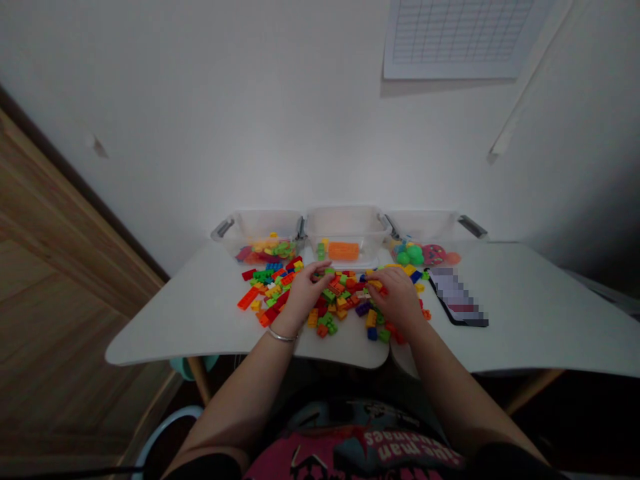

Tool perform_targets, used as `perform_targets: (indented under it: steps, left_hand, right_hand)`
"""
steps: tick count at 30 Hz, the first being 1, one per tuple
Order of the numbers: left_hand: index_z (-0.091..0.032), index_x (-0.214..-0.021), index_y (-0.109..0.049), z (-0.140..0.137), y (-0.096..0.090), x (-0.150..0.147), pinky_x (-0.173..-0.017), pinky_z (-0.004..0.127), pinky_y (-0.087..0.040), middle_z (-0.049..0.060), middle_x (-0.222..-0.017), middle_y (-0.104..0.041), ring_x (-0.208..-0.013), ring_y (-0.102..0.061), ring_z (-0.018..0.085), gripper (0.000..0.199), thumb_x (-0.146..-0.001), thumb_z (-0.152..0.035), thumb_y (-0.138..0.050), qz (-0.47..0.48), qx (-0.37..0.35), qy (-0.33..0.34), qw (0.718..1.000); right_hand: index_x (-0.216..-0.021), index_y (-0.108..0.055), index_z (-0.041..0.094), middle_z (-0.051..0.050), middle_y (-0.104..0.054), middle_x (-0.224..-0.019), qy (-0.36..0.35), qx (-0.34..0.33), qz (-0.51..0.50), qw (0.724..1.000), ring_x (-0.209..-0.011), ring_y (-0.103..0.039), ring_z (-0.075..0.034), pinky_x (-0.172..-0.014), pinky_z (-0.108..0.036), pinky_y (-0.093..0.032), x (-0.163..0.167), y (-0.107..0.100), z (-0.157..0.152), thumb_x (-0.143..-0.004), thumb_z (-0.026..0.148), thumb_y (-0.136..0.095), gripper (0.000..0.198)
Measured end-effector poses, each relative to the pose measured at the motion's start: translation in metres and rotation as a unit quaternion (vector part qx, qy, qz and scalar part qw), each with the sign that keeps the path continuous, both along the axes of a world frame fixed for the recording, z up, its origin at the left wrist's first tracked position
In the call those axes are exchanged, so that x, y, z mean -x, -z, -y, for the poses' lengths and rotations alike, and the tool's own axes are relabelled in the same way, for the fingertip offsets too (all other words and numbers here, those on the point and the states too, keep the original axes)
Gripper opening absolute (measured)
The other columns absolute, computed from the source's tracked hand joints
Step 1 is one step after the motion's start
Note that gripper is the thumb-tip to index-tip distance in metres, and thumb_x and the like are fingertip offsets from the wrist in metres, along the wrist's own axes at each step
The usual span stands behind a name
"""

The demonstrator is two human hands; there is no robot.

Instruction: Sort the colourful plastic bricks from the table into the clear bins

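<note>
A pile of colourful plastic building bricks (pixel 341 301) lies spread across the white table. Over the left part of the pile is my left hand (pixel 306 291), its thumb and fingers curved around a small green building brick (pixel 329 271). My right hand (pixel 399 295) reaches in from the other side, fingers bent together at a yellow building brick (pixel 375 285). Parts of the pile are hidden under both hands. Loose red and orange bricks (pixel 249 298) lie to the left of my left hand.
Three clear bins stand along the wall: the left bin (pixel 267 220) holds mixed pieces, the middle bin (pixel 345 217) an orange block and green pieces, the right bin (pixel 425 220) balls and round toys. A phone (pixel 457 297) lies right on the white table (pixel 530 313).
</note>
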State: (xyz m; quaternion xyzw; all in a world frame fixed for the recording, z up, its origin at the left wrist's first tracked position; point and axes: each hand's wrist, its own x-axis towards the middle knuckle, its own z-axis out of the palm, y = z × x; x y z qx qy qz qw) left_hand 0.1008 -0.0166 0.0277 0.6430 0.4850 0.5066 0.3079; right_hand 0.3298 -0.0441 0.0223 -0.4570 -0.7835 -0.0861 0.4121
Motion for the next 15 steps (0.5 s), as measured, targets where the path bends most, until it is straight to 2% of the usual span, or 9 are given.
perform_targets:
  steps: [3,7,11,15]
  left_hand:
    - [-0.021,-0.108,-0.073,-0.016,-0.001,0.029,-0.079,0.032,-0.056,0.006,-0.103,-0.074,-0.081,-0.067,0.017,0.034,-0.077,-0.035,-0.069,0.022,-0.083,-0.123,0.989]
    - [-0.02,-0.109,-0.073,-0.044,-0.01,0.067,-0.091,0.035,-0.053,0.007,-0.11,-0.074,-0.092,-0.067,0.018,0.032,-0.083,-0.035,-0.063,0.02,-0.184,-0.252,0.95]
    - [-0.021,-0.112,-0.072,-0.072,-0.03,0.091,-0.101,0.036,-0.047,0.006,-0.113,-0.073,-0.108,-0.063,0.02,0.032,-0.086,-0.034,-0.059,-0.063,-0.2,-0.335,0.919]
    - [-0.022,-0.114,-0.072,-0.093,-0.053,0.098,-0.105,0.041,-0.041,0.008,-0.117,-0.073,-0.112,-0.062,0.024,0.034,-0.088,-0.036,-0.056,-0.172,-0.165,-0.343,0.909]
  right_hand:
    - [-0.09,-0.069,0.02,-0.007,-0.072,-0.089,0.05,-0.026,0.014,0.998,-0.086,-0.062,-0.024,-0.082,-0.038,-0.045,-0.02,0.011,0.002,-0.089,0.024,-0.058,0.011]
    - [-0.091,-0.068,0.019,-0.007,-0.073,-0.09,0.085,-0.041,0.034,0.995,-0.086,-0.062,-0.024,-0.083,-0.038,-0.045,-0.037,0.026,0.006,-0.09,0.022,-0.055,0.013]
    - [-0.089,-0.067,0.019,-0.007,-0.072,-0.089,0.098,-0.06,0.017,0.993,-0.087,-0.062,-0.024,-0.085,-0.039,-0.045,-0.042,0.032,0.009,-0.09,0.02,-0.052,0.015]
    - [-0.089,-0.067,0.02,-0.007,-0.072,-0.089,0.084,-0.068,-0.034,0.994,-0.09,-0.063,-0.024,-0.086,-0.04,-0.046,-0.045,0.035,0.008,-0.09,0.02,-0.05,0.016]
